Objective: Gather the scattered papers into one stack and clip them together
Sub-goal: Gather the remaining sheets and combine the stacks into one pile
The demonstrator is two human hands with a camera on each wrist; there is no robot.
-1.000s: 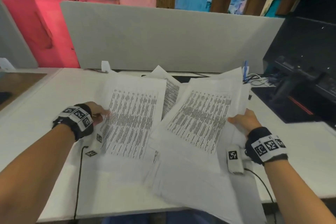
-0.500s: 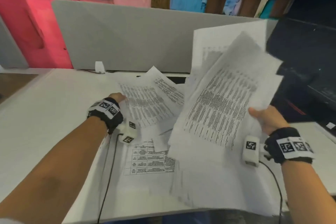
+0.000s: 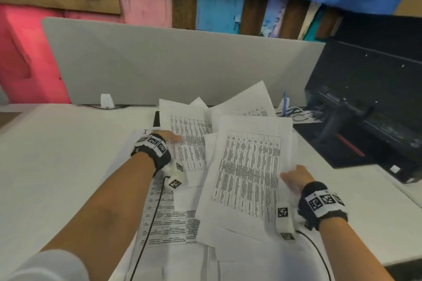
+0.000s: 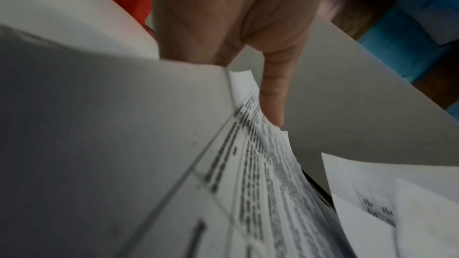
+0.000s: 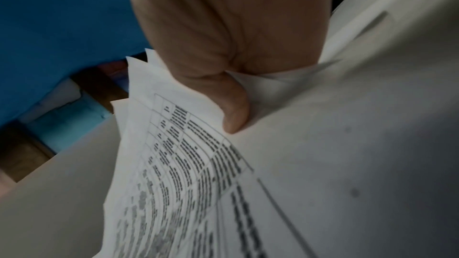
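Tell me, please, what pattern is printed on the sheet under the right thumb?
A black ruled table of text rows, clearest in the right wrist view.
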